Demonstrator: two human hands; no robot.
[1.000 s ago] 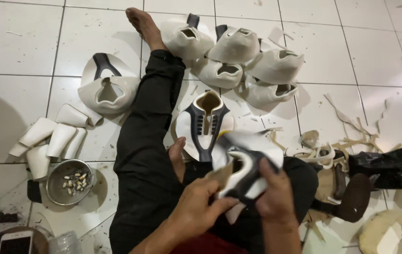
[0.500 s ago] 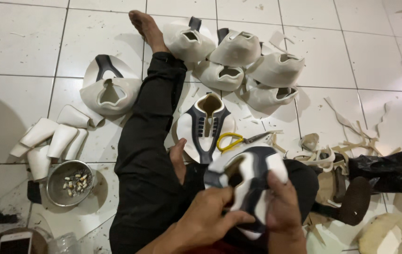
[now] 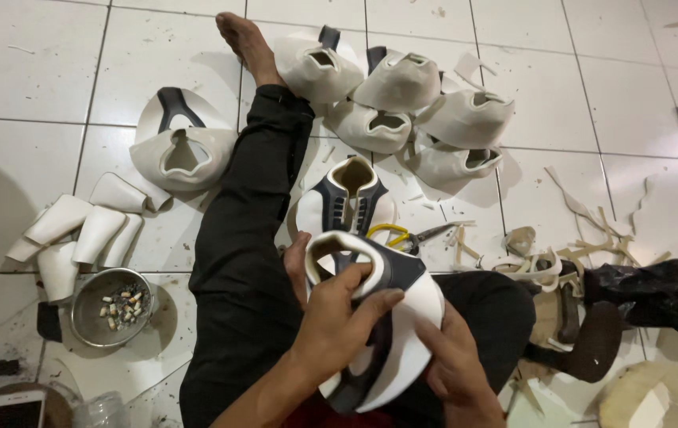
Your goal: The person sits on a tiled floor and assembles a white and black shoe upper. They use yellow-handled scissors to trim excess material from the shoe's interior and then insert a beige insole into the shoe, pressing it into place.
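Shoe upper [image 3: 378,325], white with dark navy panels, now sits turned in the lap of a person seated on the tiled floor [image 3: 38,63], its collar opening facing up and away. A second ago it was held side-on; half a second ago it was mid-rotation. The left hand [image 3: 339,317] grips it closed over the collar, fingers wrapped across the navy panel, while the right hand [image 3: 454,368] clasps the white lower edge from the near right. The turn suggests a new part of the upper has been brought round for working. Just beyond it lies a matching upper [image 3: 351,198] on the tiles, with yellow-handled scissors [image 3: 402,236], again in view, to its right. A heap of plain white uppers [image 3: 402,103] sits far off, leather offcuts [image 3: 584,238] to the right, a metal bowl [image 3: 110,307] near left.
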